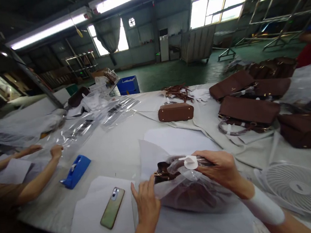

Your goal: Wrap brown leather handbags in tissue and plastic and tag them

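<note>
A dark brown handbag [166,172] sits before me on white sheets, largely inside a translucent plastic bag [193,197]. My left hand [147,201] is at the left edge of this bag, its fingers pinching the plastic rim beside the handbag's metal fittings. On the right, my right hand [221,167] is closed around the handbag's plastic-wrapped handle [205,161]. A small white piece [190,162] sticks out at its fingertips. The plastic blurs the handbag's lower part.
A phone [112,208] lies on paper to the left, near a blue tape dispenser [75,171]. A co-worker's hand [56,151] handles clear plastic. Brown handbags [248,110] crowd the right, above a white fan [301,187]. Another brown bag [176,112] stands ahead.
</note>
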### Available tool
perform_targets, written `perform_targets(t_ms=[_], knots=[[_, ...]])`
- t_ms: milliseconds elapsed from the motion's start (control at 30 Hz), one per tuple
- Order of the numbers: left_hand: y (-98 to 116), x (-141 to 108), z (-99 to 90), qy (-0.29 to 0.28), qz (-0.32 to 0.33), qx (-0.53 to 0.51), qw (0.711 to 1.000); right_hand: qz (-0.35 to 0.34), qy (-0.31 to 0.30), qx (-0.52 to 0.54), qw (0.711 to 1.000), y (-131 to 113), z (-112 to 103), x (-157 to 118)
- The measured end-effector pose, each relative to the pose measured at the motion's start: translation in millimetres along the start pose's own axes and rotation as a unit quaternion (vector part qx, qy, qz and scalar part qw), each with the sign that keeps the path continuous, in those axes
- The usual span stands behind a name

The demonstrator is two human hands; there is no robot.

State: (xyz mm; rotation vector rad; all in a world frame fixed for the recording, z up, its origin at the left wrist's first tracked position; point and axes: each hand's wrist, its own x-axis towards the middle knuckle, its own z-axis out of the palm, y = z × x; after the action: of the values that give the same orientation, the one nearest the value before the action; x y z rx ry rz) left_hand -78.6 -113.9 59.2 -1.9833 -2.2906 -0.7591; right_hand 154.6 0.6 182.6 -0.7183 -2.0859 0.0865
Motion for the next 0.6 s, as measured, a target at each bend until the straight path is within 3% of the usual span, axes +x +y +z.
perform_targets(t_ms=[100, 200, 300, 400, 500, 600], knots=[[-7, -12, -4.5, -0.053, 0.028, -0.044, 0.997, 0.012, -0.013, 0.01, 1.0, -4, -10, 3], [-15, -34, -6.5, -0.056, 0.071, -0.05, 0.995, 0.03, -0.016, 0.021, 0.999, -13, -20, -1], [-39, -47, -3.7, -0.046, 0.13, -0.054, 0.989, 0.06, -0.045, 0.071, 0.995, -16, -19, -6], [-68, -42, 7.0, -0.042, 0.143, -0.065, 0.987, 0.115, -0.119, 0.11, 0.98, -2, -22, -16], [-87, -36, 13.3, -0.06, 0.165, -0.063, 0.982, 0.205, -0.128, 0.111, 0.964, 22, -48, -45], [-95, -36, 6.8, -0.072, 0.175, -0.077, 0.979, 0.363, -0.036, 0.017, 0.931, 51, -87, -109]])
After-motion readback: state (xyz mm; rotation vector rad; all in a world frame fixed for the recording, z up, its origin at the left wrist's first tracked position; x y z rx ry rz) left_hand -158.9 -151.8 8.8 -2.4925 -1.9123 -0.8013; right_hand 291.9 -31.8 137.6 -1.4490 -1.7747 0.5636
